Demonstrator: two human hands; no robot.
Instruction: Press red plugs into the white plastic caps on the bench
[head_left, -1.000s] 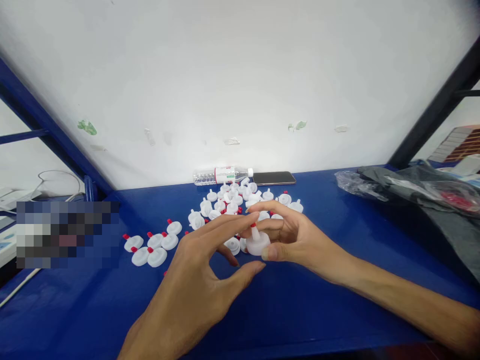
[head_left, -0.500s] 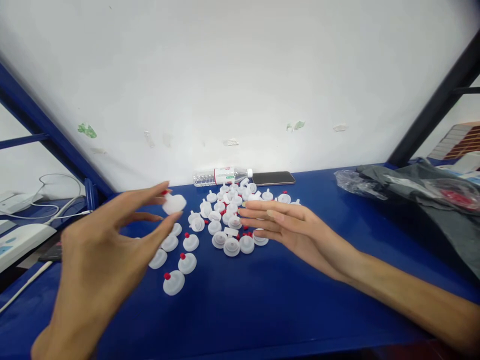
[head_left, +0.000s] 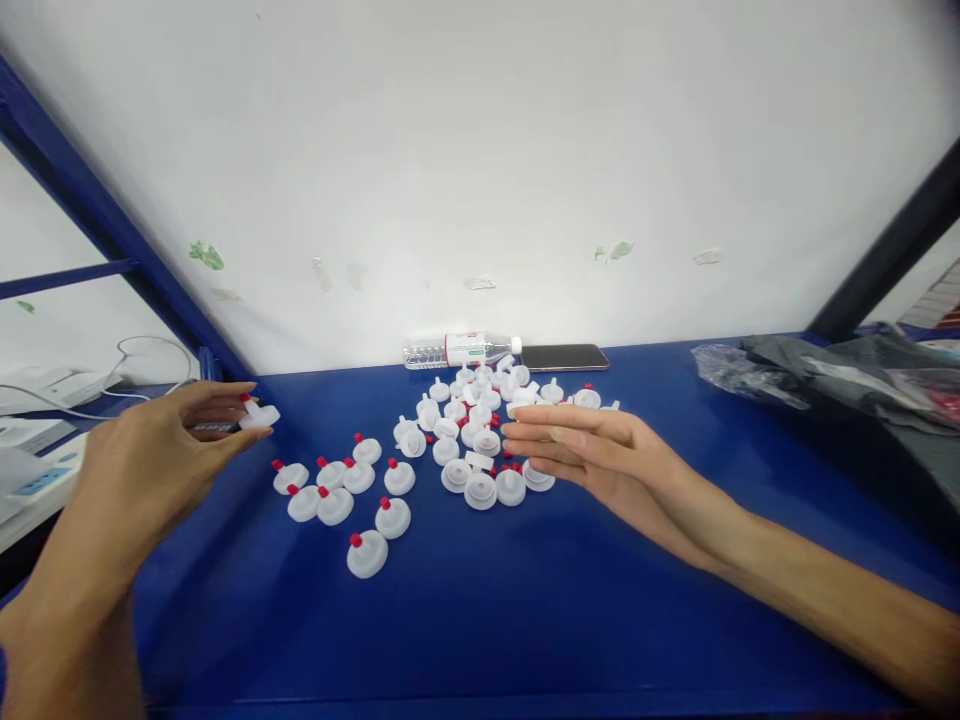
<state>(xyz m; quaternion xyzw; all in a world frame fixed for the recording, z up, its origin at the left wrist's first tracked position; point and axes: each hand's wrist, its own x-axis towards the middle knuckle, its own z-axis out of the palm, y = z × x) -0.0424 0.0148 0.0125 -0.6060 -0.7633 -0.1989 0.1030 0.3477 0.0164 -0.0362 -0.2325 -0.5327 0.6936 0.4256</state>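
Note:
At the left, my left hand (head_left: 169, 440) pinches a white disc with a red cap (head_left: 259, 413) between thumb and fingers, above the blue table. Right of the middle, my right hand (head_left: 600, 445) is held with fingers stretched out and nothing in it, beside the heap of white discs (head_left: 480, 490). Small red caps (head_left: 493, 470) lie among that heap. Several red-capped white discs (head_left: 367, 554) stand on the table between my hands.
Behind the heap, a clear bottle (head_left: 461, 350) lies near the wall beside a dark phone (head_left: 564, 357). Grey and clear plastic bags (head_left: 817, 375) are at the right. White devices (head_left: 45, 480) and a white cable (head_left: 56, 408) lie at the far left.
My left hand has moved left with the red-capped disc, uncovering more capped discs on the table. The view has shifted slightly left; my right hand keeps its outstretched pose.

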